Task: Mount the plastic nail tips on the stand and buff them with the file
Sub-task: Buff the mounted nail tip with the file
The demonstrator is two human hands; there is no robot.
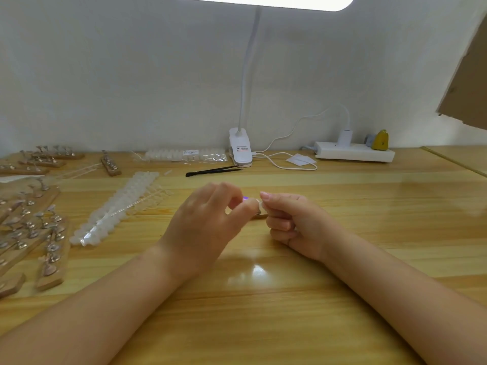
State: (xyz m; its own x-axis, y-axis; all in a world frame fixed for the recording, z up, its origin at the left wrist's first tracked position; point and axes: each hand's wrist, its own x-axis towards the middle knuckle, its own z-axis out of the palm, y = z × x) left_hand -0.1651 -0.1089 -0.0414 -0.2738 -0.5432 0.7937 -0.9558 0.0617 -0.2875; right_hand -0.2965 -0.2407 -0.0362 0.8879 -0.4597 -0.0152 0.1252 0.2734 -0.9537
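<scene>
Where both meet above the table, left hand and right hand curled, pinching a small nail tip (blurred).

Both bare forearms reach forward and converge, the hands meeting fingertip to fingertip. The left hand has its back to the camera, thumb and forefinger pinched together. Just beside the left hand, the right hand is curled, thumb on top, its fingertips pinching too.
</scene>
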